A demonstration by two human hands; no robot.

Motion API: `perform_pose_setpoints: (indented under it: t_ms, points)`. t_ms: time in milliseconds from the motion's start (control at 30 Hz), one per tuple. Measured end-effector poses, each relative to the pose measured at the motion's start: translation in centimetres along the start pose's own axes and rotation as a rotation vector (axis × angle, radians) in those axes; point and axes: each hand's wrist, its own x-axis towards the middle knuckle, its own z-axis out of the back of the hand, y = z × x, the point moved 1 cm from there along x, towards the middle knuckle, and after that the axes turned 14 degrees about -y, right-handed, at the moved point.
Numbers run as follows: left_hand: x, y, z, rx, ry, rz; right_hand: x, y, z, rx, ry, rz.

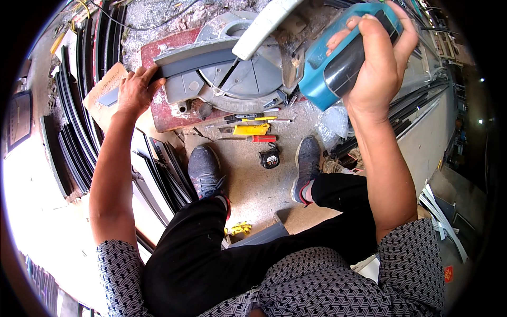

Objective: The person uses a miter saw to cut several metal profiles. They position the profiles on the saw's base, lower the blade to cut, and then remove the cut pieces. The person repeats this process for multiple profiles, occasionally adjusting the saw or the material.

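A mitre saw with a round grey base (237, 84) stands on a red board on the ground in front of me. My right hand (377, 63) grips its blue and black handle (338, 63), raised above the base. A long grey profile strip (195, 61) lies across the saw's fence. My left hand (136, 90) presses down on the left end of that strip, fingers curled over it. The blade itself is hidden under the white guard (264, 26).
A tape measure (270, 157), a yellow block (251, 129), a red-handled tool (259, 138) and pens (248, 117) lie between my two grey shoes. Dark profile bars (79, 132) are stacked at the left. White strips (441, 216) lie at the right.
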Motion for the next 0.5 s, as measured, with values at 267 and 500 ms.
perform_pose_setpoints:
  t_ms: [267, 500]
  points:
    - [0.1, 0.0, -0.2, 0.016, 0.008, 0.011, -1.2, -2.2, 1.9, 0.002, 0.190, 0.077]
    - [0.1, -0.4, 0.1, 0.017, 0.017, 0.019, -4.1, -2.6, 1.2, 0.044, 0.147, 0.049]
